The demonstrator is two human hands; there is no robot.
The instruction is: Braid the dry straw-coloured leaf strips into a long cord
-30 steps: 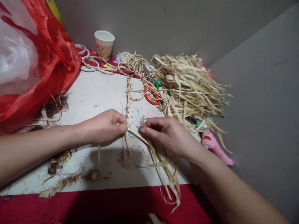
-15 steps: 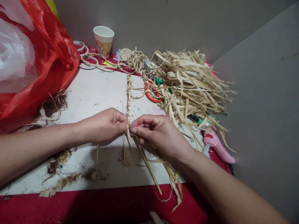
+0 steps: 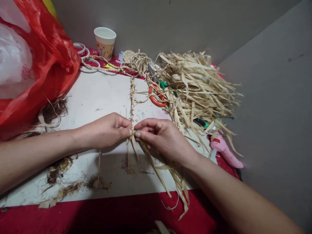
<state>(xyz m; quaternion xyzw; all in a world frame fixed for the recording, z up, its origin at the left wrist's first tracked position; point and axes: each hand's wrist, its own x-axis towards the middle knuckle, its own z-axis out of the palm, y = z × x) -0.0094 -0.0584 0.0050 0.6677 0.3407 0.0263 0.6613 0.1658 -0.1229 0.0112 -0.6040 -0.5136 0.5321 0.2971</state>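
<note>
A thin braid of pale dried strands (image 3: 132, 97) runs down the white board (image 3: 102, 94). At its lower end my left hand (image 3: 113, 131) pinches the strands between thumb and forefinger. My right hand (image 3: 162, 136), fingers curled, pinches the same spot from the right, its thumb tip close to the left thumb. Below the hands, loose strand ends (image 3: 156, 170) fan out over the board toward the red cloth (image 3: 109, 216).
Behind lie a bundle of dried strands (image 3: 202, 84), orange-handled scissors (image 3: 157, 95), a paper cup (image 3: 105, 45) and white rings (image 3: 90, 66). A red plastic bag (image 3: 53, 65) stands left, a pink glue gun (image 3: 225, 149) right. Brown fibre scraps (image 3: 70, 188) litter the lower left.
The whole view has shifted slightly, so things appear a little further left. Both hands keep their pinch on the braid, with the right thumb and fingers slightly changed in position.
</note>
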